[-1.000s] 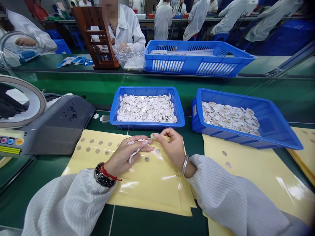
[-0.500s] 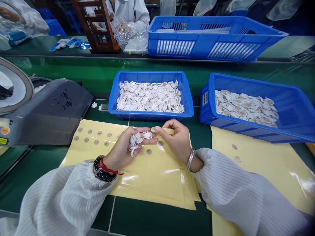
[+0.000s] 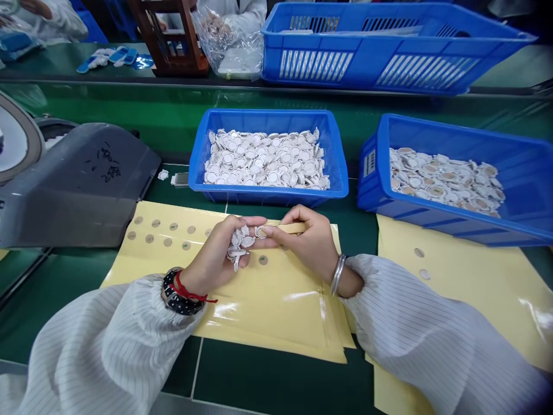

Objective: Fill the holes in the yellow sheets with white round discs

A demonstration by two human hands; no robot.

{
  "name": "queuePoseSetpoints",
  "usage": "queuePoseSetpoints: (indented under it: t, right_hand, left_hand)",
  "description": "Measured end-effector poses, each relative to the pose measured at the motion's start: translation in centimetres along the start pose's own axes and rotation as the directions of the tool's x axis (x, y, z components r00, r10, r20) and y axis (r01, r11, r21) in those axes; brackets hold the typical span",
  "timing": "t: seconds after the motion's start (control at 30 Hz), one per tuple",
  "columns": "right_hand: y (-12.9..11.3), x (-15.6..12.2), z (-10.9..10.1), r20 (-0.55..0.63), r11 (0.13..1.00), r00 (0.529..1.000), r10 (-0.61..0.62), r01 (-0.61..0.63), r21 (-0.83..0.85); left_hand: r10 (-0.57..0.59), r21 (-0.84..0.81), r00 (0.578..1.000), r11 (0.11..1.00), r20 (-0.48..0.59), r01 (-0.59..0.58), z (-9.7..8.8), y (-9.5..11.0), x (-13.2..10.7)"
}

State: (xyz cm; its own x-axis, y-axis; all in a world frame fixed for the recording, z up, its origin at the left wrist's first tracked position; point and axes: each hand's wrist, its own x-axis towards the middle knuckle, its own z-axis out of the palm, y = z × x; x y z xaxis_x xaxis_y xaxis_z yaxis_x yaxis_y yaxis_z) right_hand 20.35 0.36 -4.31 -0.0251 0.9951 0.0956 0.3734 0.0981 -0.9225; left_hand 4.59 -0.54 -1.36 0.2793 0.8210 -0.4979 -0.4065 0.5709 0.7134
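Note:
My left hand (image 3: 220,248) is cupped around several small white round plastic pieces (image 3: 239,242), with one more piece (image 3: 260,231) out at its fingertips. Pinched in my right hand (image 3: 309,233) is a flat, pale wooden stick (image 3: 294,228). My right thumb and the stick's tip meet the piece at the left fingertips and partly cover it. Beneath both hands lies a glossy yellow sheet (image 3: 276,311) bearing rows of small round grey-brown stickers (image 3: 168,242); part of the rows is hidden by my hands.
A blue bin (image 3: 268,193) full of white pieces stands beyond my hands. Another blue bin (image 3: 453,222) at right holds pieces with brownish discs. More yellow sheets (image 3: 466,288) lie at right. A grey machine (image 3: 78,184) sits at left. A large blue basket (image 3: 367,63) and a co-worker's sleeve (image 3: 248,23) are behind.
My right thumb and the stick tip have moved left onto the white piece at my left fingertips, covering part of it. The view has tilted slightly downward.

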Motion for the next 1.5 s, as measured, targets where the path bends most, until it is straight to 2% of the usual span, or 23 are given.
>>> queuePoseSetpoints:
  t: [0.27,0.63,0.8,0.93,1.17,1.27,1.33,1.4,1.5]
  right_hand:
    - [0.1,0.0,0.0,0.0,0.998,0.999,-0.042,0.042,-0.042]
    - [0.2,0.1,0.0,0.004,0.999,0.999,-0.044,0.044,-0.028]
    - [-0.1,0.3,-0.3,0.018,0.996,0.999,0.043,-0.044,0.074]
    - [-0.3,0.5,-0.5,0.067,0.975,0.991,0.115,-0.125,0.181]
    - [0.0,0.5,-0.4,0.038,0.981,0.994,0.101,-0.106,0.164]
    - [0.0,0.3,-0.3,-0.019,0.998,0.999,0.029,-0.028,0.06]
    - [-0.1,0.2,-0.4,-0.077,0.992,0.991,-0.109,0.104,-0.067]
    - [-0.2,0.2,-0.6,-0.105,0.934,0.945,-0.311,0.283,-0.218]
    - [-0.2,0.2,-1.0,-0.038,0.772,0.838,-0.544,0.482,-0.414]
  left_hand:
    - [-0.001,0.018,0.999,1.0,-0.039,0.002,-0.1,-0.1,0.1]
    - [-0.038,0.014,0.999,0.999,0.013,0.038,-0.3,0.1,0.0]
    - [-0.044,0.119,0.996,0.992,0.075,0.035,-0.3,0.1,-0.1]
    - [-0.017,0.238,0.997,0.971,0.074,-0.001,0.0,0.3,-0.3]
    - [0.009,0.325,1.0,0.945,0.025,-0.017,0.4,0.3,-0.6]
    - [0.046,0.347,0.999,0.937,-0.02,-0.036,0.6,0.1,-0.8]
    - [0.084,0.371,0.994,0.927,-0.063,-0.055,0.8,-0.1,-0.9]
    - [0.126,0.401,0.988,0.912,-0.087,-0.081,0.9,-0.3,-0.9]
    - [0.168,0.437,0.982,0.892,-0.085,-0.115,0.9,-0.6,-0.9]
